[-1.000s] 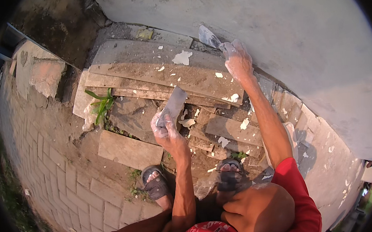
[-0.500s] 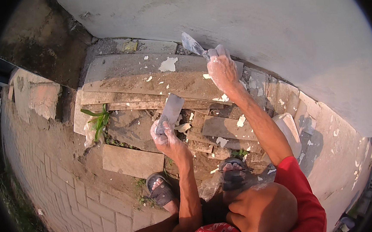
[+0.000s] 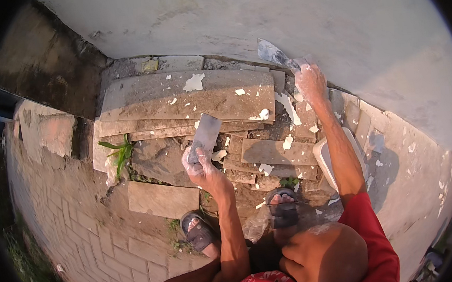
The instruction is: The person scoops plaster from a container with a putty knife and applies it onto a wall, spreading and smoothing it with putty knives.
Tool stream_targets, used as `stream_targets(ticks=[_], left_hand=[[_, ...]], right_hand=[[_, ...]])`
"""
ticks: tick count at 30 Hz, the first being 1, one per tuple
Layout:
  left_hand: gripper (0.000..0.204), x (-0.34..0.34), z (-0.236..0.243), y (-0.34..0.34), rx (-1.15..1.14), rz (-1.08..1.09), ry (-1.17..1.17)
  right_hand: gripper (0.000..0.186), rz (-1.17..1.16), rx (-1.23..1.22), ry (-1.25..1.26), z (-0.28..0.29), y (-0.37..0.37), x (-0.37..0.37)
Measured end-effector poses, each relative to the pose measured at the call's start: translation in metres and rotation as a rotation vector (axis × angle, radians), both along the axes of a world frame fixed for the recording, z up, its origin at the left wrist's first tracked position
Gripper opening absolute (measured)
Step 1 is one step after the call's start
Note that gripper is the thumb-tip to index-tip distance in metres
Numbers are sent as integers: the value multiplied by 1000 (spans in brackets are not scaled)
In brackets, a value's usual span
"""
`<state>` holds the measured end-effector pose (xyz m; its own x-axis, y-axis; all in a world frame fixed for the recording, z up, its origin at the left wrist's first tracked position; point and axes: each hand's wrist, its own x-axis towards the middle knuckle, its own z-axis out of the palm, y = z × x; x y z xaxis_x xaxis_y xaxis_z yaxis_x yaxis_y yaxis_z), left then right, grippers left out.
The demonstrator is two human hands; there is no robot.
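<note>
My right hand [image 3: 311, 80], dusted white, is closed around the handle of a putty knife [image 3: 273, 53]. Its pale-smeared blade lies close to the lower part of the grey-white wall [image 3: 344, 28]; whether it touches cannot be made out. Lower and to the left, my left hand [image 3: 203, 169] grips a second putty knife [image 3: 205, 132] with a broad, flat rectangular blade. That blade points up and away from me, above the stacked boards [image 3: 181, 105]. White smears coat the fingers of both hands.
White flakes [image 3: 194, 82] lie scattered over boards and dirt. A whitish container [image 3: 324, 160] stands partly under my right forearm. A green plant [image 3: 123, 150] grows left of the boards. Paving [image 3: 94, 239] spans the lower left. My sandaled feet [image 3: 196, 229] stand near a loose slab [image 3: 162, 198].
My right hand and its putty knife have moved to the right along the wall and slightly toward me. The left hand holds its putty knife in nearly the same place.
</note>
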<state>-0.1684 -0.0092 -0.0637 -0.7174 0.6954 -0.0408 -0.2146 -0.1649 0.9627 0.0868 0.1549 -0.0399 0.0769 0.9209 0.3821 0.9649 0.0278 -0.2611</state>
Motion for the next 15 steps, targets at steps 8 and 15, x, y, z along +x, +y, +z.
stream_targets(ticks=[8,15], left_hand=[[19,2,3,0,-21,10,-36],[19,-15,35,8,52,105,-156]], right_hand=[[30,57,-70,178,29,-76,37],[54,363,-501,1324,107,-98,-22]])
